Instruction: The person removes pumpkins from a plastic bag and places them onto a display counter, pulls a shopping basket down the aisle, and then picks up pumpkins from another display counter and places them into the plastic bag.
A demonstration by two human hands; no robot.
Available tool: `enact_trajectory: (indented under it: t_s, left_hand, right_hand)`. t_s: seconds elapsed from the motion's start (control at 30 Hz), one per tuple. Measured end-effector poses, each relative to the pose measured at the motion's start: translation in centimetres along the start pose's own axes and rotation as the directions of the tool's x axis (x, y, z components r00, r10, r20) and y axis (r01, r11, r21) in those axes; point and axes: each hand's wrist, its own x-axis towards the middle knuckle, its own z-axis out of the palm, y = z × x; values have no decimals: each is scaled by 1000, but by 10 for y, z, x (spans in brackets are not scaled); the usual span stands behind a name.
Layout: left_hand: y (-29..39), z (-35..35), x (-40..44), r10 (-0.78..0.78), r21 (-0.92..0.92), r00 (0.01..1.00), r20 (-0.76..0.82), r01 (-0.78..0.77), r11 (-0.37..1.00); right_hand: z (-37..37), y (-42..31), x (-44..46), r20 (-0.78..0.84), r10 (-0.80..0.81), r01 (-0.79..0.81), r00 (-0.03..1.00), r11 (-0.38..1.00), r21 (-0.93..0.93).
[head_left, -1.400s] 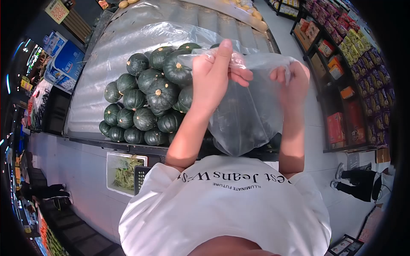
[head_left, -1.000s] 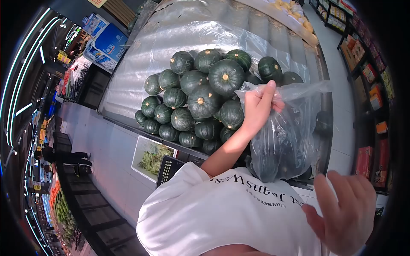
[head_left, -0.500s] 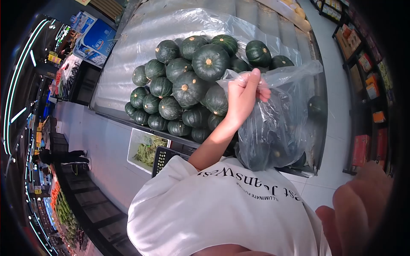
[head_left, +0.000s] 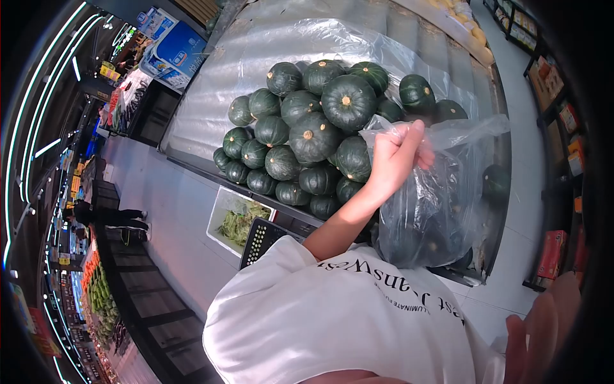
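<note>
My left hand [head_left: 398, 153] is closed on the mouth of a clear plastic bag [head_left: 430, 211], which hangs over the front edge of the display and looks filled out, with dark shapes visible in or behind it. Dark green pumpkins [head_left: 313, 137] are piled just left of that hand, some with pale stem ends showing. At the lower right edge my right hand [head_left: 542, 333] is dim and partly cut off, its fingers apart, away from the bag and the pile.
The display stand [head_left: 220, 83] is lined with grey sheeting. Below its edge are a white box of leafy greens [head_left: 240, 221] and a black keypad [head_left: 261, 242]. A person [head_left: 112, 216] stands in the left aisle. Shelves [head_left: 553, 115] line the right side.
My right hand has let go of the bag and moved down to the lower right. My left hand still holds the bag, which now hangs lower. The view has shifted.
</note>
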Motion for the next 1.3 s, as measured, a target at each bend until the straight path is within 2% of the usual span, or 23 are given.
enact_trajectory:
  t_s: [0.1,0.17,0.23,0.27,0.3,0.33,0.4,0.47,0.63,0.67,0.77,0.8,0.87,0.97,1.0,1.1,1.17,1.3]
  left_hand:
    - [-1,-1,0,43,-28,999,8,-43,999]
    - [0,1,-1,34,-30,999,-6,-34,999]
    - [3,3,-2,56,18,998,-7,-56,998]
    - [3,3,-2,55,41,998,-13,-54,998]
    - [2,3,-2,53,62,998,-14,-52,997]
    - [4,5,-3,58,74,998,-27,-56,996]
    - [6,7,-7,68,93,997,-49,-63,994]
    - [3,8,-7,79,95,995,-60,-73,993]
    - [3,11,-13,44,120,993,-114,-30,992]
    - [0,16,-11,55,110,996,-75,-47,993]
    - [10,14,-17,68,197,994,-81,-51,979]
    - [11,12,-17,57,155,995,-85,-44,987]
    - [10,8,-13,61,107,996,-70,-54,993]
    - [12,7,-16,51,54,998,-47,-48,997]
    - [11,8,-15,57,96,997,-46,-52,994]
    - [7,12,-12,60,151,997,-58,-51,987]
    - [4,11,-10,93,127,995,-27,-89,988]
    - [12,13,-14,52,101,997,-51,-47,994]
  right_hand:
    - [5,-7,3,-1,44,-44,999,998,35]
    - [22,-12,16,57,42,-44,998,998,40]
    - [57,-10,40,198,-84,93,977,995,-39]
    - [73,-10,49,174,-121,110,977,991,72]
    - [82,-14,56,109,-209,192,972,971,145]
    - [88,-21,62,85,-322,308,943,940,146]
    - [80,-34,74,-123,-496,511,859,845,157]
    - [74,-43,77,-224,-530,560,818,823,95]
    - [82,-53,74,-376,-526,554,763,832,-38]
    - [84,-52,71,-393,-514,542,762,839,-48]
    - [91,-57,71,-456,-489,512,744,855,-81]
    - [92,-59,70,-468,-476,493,745,865,-96]
    - [93,-59,62,-445,-456,481,771,875,-62]
    - [67,-38,62,-297,-496,554,816,817,158]
    - [59,-42,71,-223,-597,626,771,775,89]
    - [71,-59,83,-256,-677,617,690,735,-280]
    - [67,-44,69,-263,-578,554,772,816,-165]
    - [73,-38,52,-361,-461,522,811,849,88]
